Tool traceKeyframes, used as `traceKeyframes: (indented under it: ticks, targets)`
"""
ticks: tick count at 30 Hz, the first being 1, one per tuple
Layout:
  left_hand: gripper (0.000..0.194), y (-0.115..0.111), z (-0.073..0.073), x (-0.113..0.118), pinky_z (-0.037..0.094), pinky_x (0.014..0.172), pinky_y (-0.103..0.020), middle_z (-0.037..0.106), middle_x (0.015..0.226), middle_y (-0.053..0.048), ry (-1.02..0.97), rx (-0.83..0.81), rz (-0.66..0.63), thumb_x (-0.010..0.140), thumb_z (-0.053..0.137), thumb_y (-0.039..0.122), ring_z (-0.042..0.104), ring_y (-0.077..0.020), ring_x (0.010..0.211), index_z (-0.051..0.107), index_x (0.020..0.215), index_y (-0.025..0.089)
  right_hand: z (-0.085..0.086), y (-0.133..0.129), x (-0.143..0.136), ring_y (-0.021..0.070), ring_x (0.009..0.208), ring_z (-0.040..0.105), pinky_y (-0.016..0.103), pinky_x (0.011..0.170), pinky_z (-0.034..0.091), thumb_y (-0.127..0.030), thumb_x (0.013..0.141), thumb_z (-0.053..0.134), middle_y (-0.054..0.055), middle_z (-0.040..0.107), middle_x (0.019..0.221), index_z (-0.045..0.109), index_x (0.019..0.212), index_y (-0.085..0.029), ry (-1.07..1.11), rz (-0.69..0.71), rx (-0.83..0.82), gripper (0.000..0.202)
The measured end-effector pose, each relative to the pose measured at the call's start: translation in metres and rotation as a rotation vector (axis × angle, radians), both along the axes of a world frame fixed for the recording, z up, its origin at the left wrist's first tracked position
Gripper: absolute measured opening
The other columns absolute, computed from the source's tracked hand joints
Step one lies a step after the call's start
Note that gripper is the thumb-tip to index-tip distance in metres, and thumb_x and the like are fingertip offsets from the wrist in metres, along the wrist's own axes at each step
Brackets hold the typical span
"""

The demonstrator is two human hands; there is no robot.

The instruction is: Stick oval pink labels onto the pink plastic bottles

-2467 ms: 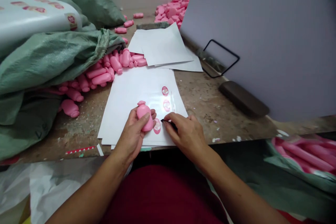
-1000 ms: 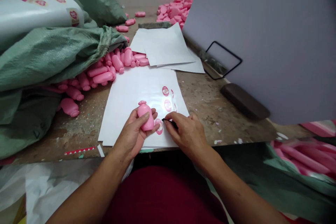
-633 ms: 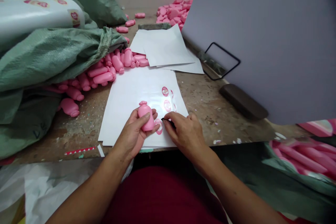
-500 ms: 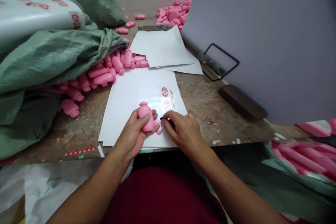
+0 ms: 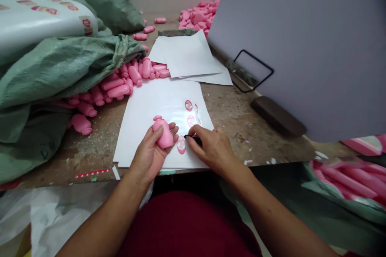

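Note:
A pink bottle-shaped piece (image 5: 164, 134) rests in my left hand (image 5: 153, 148), the thumb over its side and the fingers behind it. My right hand (image 5: 212, 144) is closed on a thin black tool (image 5: 194, 139), its dark tip beside an oval pink-and-white sticker (image 5: 181, 145). That sticker lies on a white sheet (image 5: 144, 100) at the table's front edge. More oval stickers (image 5: 188, 105) show farther up the sheet, some partly hidden by glare and my right hand.
Pink bottle pieces (image 5: 117, 88) spill from a green sack (image 5: 60, 64) on the left. White papers (image 5: 193, 56) lie behind the sheet. At right stand a large grey panel (image 5: 286, 48), a black wire frame (image 5: 257, 58) and a dark oblong block (image 5: 278, 116). More pink pieces (image 5: 199, 16) are heaped behind.
My left hand has moved slightly left with the pink piece, which now tilts more, and the nearest oval sticker shows in full. The right hand has hardly moved.

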State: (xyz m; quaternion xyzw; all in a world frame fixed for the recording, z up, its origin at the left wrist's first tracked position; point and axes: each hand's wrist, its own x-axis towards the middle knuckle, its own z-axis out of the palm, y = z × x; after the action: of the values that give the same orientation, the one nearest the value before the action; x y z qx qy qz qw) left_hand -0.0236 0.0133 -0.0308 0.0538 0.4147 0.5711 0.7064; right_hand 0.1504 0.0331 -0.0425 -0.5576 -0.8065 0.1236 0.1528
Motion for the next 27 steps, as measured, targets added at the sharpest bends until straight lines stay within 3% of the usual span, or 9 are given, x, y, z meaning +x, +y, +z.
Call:
traceKeyframes:
  ticks: [6,10,14,19,23,27]
  targets:
    - [0.020,0.000,0.002,0.002,0.061,0.086,-0.029,0.076,0.099,-0.011,0.013,0.000,-0.003,0.094,0.057,0.013,0.076,-0.0189,0.094,0.058,0.114,0.017,0.004,0.004,-0.005,0.0201,0.069,0.066,0.034,0.074,0.029,-0.037,0.094,0.062,0.003,0.077,0.079,0.063,0.085,-0.020,-0.115,-0.018,-0.024,0.019]
    - [0.016,0.000,0.004,0.003,0.061,0.082,-0.026,0.077,0.096,-0.010,0.022,0.000,0.012,0.095,0.055,0.013,0.076,-0.0176,0.090,0.059,0.111,0.016,0.011,0.002,-0.010,0.0213,0.074,0.067,0.034,0.073,0.027,-0.036,0.096,0.061,0.006,0.078,0.088,0.064,0.089,-0.020,-0.229,-0.033,-0.008,0.017]
    - [0.017,0.000,0.002,0.003,0.061,0.084,-0.027,0.077,0.099,-0.010,0.034,0.018,0.017,0.095,0.055,0.012,0.076,-0.0184,0.093,0.059,0.111,0.016,0.019,0.002,-0.014,0.0237,0.080,0.068,0.034,0.073,0.026,-0.033,0.096,0.062,0.008,0.078,0.092,0.064,0.092,-0.021,-0.207,-0.030,-0.094,0.013]
    - [0.016,-0.001,0.002,0.004,0.061,0.082,-0.026,0.076,0.099,-0.010,0.044,0.025,0.030,0.095,0.056,0.013,0.076,-0.0183,0.092,0.059,0.110,0.016,0.017,0.004,-0.017,0.0227,0.078,0.066,0.034,0.073,0.029,-0.031,0.093,0.061,0.008,0.076,0.088,0.062,0.085,-0.020,-0.102,-0.063,-0.120,0.014]
    - [0.014,-0.001,0.003,0.003,0.060,0.079,-0.024,0.075,0.096,-0.009,0.051,0.010,0.056,0.094,0.056,0.013,0.075,-0.0162,0.090,0.060,0.107,0.016,0.016,0.005,-0.008,0.0180,0.067,0.060,0.030,0.065,0.034,-0.040,0.090,0.057,0.002,0.069,0.071,0.056,0.074,-0.021,0.031,-0.092,-0.184,0.025]
    - [0.018,-0.002,0.002,0.002,0.059,0.072,-0.024,0.074,0.096,-0.009,0.088,0.031,0.032,0.089,0.062,0.013,0.073,-0.0155,0.084,0.061,0.107,0.016,0.027,0.001,0.006,0.0144,0.061,0.053,0.027,0.059,0.038,-0.050,0.085,0.055,-0.002,0.060,0.063,0.049,0.068,-0.023,0.532,-0.072,-0.361,0.033]
